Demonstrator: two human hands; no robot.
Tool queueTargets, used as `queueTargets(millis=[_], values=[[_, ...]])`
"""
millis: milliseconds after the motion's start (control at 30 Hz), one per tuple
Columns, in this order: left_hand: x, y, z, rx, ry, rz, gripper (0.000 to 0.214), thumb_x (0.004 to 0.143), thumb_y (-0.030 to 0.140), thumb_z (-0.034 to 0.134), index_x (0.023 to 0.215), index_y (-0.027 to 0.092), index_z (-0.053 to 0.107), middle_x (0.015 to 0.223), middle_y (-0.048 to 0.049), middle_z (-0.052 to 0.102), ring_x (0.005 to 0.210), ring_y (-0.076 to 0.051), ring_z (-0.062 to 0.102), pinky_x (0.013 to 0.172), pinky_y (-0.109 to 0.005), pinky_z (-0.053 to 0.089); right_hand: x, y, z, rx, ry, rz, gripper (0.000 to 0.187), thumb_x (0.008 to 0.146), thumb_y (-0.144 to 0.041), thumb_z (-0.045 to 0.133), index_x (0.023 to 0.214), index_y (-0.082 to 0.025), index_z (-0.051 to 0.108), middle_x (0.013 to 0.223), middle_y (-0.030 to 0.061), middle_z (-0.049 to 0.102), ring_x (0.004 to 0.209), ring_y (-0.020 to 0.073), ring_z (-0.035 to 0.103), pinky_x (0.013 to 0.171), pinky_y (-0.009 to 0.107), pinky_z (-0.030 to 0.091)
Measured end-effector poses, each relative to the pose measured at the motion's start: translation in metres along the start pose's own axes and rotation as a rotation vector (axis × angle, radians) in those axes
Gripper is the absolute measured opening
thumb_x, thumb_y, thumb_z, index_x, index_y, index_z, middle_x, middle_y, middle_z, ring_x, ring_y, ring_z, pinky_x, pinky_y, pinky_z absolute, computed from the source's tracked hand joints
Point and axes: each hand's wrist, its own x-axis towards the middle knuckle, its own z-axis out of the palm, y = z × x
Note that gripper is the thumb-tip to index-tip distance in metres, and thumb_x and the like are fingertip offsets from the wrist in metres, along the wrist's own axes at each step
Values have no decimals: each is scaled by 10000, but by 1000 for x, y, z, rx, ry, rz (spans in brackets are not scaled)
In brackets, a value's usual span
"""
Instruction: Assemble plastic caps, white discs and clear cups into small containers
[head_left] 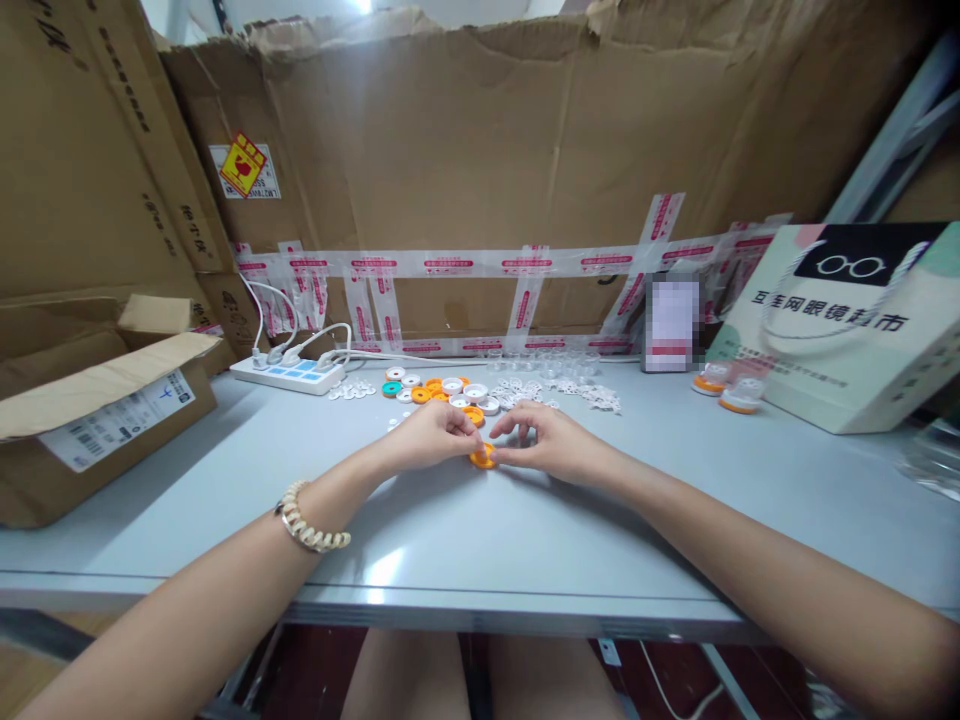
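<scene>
Left hand [435,436], right hand [553,442], flat disc [484,460]

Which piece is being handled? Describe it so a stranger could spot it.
On the grey table, look at its middle, where the left hand and right hand meet. The orange disc sits pinched between them, alone and nearer the person than the heap of discs.

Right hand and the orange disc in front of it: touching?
Touching. The head view shows the right hand with its fingertips on the right edge of the orange disc, with no gap. The left hand pinches the other side.
</scene>
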Motion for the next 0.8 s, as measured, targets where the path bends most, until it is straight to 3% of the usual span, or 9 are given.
queueTargets(millis=[400,800], values=[[-4,10,0,-6,-16,-139,131,666,262,594,685,133,609,365,91,402,323,-53,307,353,-180,203,-1,3,6,-3,-21,-28,276,651,-374,686,871,-208,705,867,49,553,748,168,525,708,300,427],[-2,7,0,30,-30,-153,134,662,272,568,691,142,580,378,88,405,309,-55,323,324,-170,232,-2,1,7,-3,-9,-46,287,657,-349,698,908,-211,696,865,40,560,739,151,519,711,283,426]])
